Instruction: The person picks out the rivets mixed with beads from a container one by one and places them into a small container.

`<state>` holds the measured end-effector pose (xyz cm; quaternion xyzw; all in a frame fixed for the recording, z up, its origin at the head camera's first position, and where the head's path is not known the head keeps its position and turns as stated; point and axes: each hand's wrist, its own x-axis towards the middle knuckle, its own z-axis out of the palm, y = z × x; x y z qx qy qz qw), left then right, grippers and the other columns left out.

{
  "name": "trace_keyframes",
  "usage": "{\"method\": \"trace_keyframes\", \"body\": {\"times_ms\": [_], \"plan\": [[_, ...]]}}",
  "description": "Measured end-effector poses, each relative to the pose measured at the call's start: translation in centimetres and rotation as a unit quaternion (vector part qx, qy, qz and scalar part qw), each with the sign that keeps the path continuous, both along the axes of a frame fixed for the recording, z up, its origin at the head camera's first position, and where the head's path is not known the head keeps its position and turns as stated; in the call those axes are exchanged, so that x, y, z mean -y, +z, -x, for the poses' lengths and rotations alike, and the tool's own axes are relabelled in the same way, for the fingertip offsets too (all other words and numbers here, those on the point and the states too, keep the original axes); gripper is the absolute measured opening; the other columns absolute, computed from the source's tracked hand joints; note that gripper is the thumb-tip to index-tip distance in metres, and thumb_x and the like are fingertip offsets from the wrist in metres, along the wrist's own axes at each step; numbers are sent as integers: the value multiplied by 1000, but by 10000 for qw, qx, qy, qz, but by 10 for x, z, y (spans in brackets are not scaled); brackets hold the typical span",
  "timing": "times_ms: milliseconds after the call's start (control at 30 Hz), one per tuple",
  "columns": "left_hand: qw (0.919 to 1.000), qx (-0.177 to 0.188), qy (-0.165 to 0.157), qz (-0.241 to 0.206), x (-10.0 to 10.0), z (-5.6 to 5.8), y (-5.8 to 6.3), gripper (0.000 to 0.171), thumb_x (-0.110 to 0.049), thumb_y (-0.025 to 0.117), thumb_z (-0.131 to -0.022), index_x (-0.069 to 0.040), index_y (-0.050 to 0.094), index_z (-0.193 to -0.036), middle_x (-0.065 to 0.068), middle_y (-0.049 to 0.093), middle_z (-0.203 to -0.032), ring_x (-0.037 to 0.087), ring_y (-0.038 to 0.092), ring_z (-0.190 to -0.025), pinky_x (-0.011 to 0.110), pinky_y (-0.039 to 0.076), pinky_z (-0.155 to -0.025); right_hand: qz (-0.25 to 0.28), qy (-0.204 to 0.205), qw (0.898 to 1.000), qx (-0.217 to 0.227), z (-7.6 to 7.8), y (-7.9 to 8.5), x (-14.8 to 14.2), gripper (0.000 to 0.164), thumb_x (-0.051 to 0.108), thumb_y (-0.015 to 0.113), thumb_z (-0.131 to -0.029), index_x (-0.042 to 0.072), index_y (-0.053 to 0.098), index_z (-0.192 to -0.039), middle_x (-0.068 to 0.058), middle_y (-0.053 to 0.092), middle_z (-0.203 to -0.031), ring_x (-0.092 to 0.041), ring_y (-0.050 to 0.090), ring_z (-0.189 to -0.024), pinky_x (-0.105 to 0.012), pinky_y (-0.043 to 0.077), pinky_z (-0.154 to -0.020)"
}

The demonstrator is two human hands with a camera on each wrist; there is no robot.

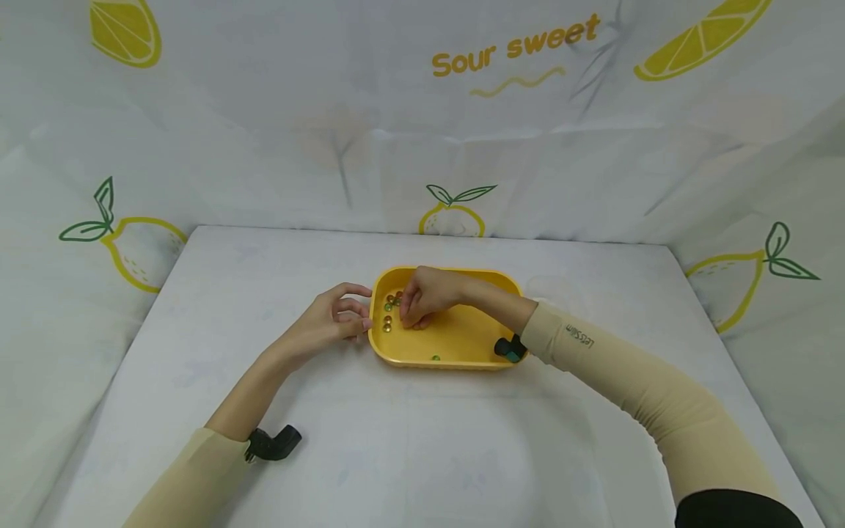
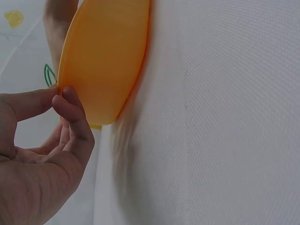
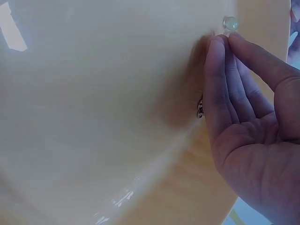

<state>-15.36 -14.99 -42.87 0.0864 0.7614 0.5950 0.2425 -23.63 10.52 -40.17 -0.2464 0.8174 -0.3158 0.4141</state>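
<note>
A yellow tray [image 1: 475,330] stands on the white table, with several small glass marbles [image 1: 387,320] grouped along its left end. A lone green marble [image 1: 436,358] lies by its near wall. My left hand [image 1: 337,315] is at the tray's left rim; in the left wrist view its curled fingers and thumb pinch that edge. Over the tray's left part, my right hand [image 1: 429,297] reaches down with thumb and fingertips brought together. A pale glass marble [image 3: 230,23] lies just beyond those fingertips in the right wrist view. Whether one sits between them is hidden.
The white tabletop [image 1: 422,440] surrounds the tray. A white sheet [image 1: 264,132] printed with lemons hangs behind the table and at its sides. Dark wrist cameras [image 1: 276,444] are strapped to both forearms, the right one over the tray's near right corner.
</note>
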Motion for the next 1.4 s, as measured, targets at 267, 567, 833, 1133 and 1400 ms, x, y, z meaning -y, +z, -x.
{"method": "trace_keyframes", "body": {"times_ms": [267,567,833,1133,1400], "plan": [[10000,17,8,-13,0,0,-1,60,-12,73,-99,-8,47,-152,12,66,-116,24,67,-91,30,61,-82,220,-149,9996,-37,0,5,-4,10,6,78,-98,-1,80,-106,-10,83,-95,-11,77,-76,-30,67,-79],[10000,-6,16,-13,0,1,0,59,-12,73,-98,-9,48,-151,11,67,-115,25,67,-91,30,61,-83,364,-333,9987,127,-2,13,-10,14,4,76,-98,-3,79,-110,-12,84,-100,-12,78,-80,-35,68,-83],[10000,-21,3,2,0,1,0,59,-12,73,-98,-8,48,-152,12,67,-115,26,67,-90,31,62,-83,457,-426,9980,-130,-4,25,-18,16,7,77,-98,-1,79,-111,-14,84,-105,-13,79,-84,-32,67,-83],[10000,-71,-13,57,-1,1,-1,59,-11,72,-98,-8,48,-152,12,68,-115,25,68,-90,30,61,-82,701,-645,9953,-177,-6,40,-31,16,9,78,-98,1,79,-112,-19,83,-111,-23,83,-95,-44,67,-93],[10000,-33,17,-14,-1,1,0,58,-12,72,-99,-8,49,-152,12,67,-116,25,68,-90,32,63,-83,882,-746,9929,-289,-7,48,-43,15,9,77,-99,2,79,-112,-25,81,-115,-43,79,-107,-52,64,-97]]}}
